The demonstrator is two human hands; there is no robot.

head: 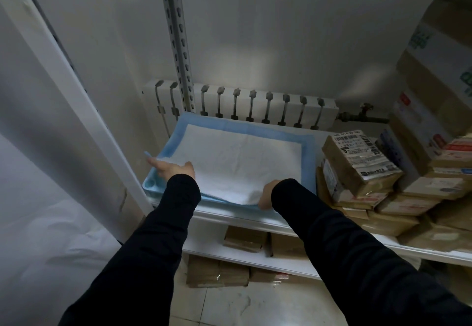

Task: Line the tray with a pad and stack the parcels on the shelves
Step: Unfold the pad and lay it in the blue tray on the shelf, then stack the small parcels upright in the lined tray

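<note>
Storage corner: plain white walls, a white ribbed radiator (242,103) along the back wall, a grey slotted steel upright (178,45) in front of it, glossy pale floor tiles (229,305) below.

Upper shelf (229,217): white, flat board with a rounded front edge.

Tray (150,185): light blue moulded plastic, rectangular with rounded corners, at the left end of the upper shelf; only its near left corner and rim show.

Pad (242,157): soft sheet with a white quilted centre and a smooth blue border, lying in the tray and covering nearly all of it; its near edge is bunched into a loose fold.

Left hand (171,168): black sleeve, fingers straight and flat, pressing the pad's near left corner.

Right hand (265,195): black sleeve, at the pad's folded near edge; its fingers are hidden by the fold, so its grip cannot be told.

Parcels (362,172): brown blocks wrapped in shiny tape, stacked just right of the tray on the same shelf. The tilted top one carries a white shipping label (362,153) with barcodes; its print is too small to read.

Cartons (434,70): larger brown boxes at the far right, with green printed characters and red-and-white stickers, not legible.

Lower shelf parcels (245,239): brown, taped.

Floor parcels (217,272): the same kind, side by side under the lower shelf
</note>
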